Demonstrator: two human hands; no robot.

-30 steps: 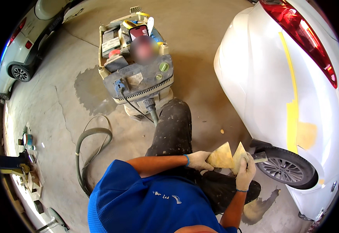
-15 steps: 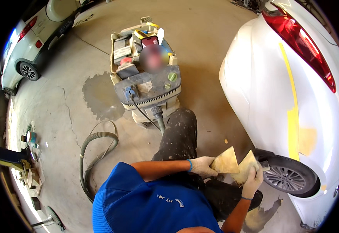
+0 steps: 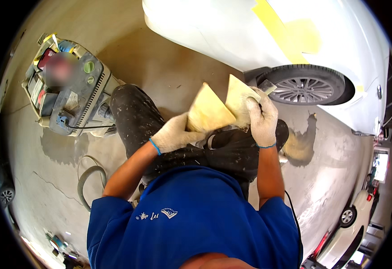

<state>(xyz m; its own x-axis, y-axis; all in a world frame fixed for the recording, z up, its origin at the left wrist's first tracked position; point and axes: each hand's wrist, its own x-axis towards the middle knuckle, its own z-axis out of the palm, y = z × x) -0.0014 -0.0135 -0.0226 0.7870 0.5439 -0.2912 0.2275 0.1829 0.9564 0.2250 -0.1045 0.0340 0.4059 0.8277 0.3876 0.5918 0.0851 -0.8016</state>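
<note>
My left hand (image 3: 172, 133), in a pale knit glove with a blue cuff, is closed on the edge of a flat, yellowish, putty-coloured plate (image 3: 208, 110) with angled sides. Beside it, a second flat plate (image 3: 238, 99) of similar colour is gripped by my right hand (image 3: 263, 114), gloved the same way. The plates' neighbouring edges meet or overlap over my lap; I cannot tell whether they touch. A small greyish, flat blade-like piece (image 3: 267, 86) juts out past my right fingers, toward the car wheel; what joins it to the plate is hidden.
A white car (image 3: 205, 27) stands ahead, with yellow tape or filler (image 3: 274, 29) on its panel and a wheel (image 3: 306, 89) close to my right hand. To the left are a wheeled dust extractor (image 3: 77, 98) loaded with items and a grey hose (image 3: 88, 179). Another car (image 3: 348, 233) is behind right.
My view has turned rightward, so the extractor now sits further left. Both hands still hold the plates, whose edges are now closer together.
</note>
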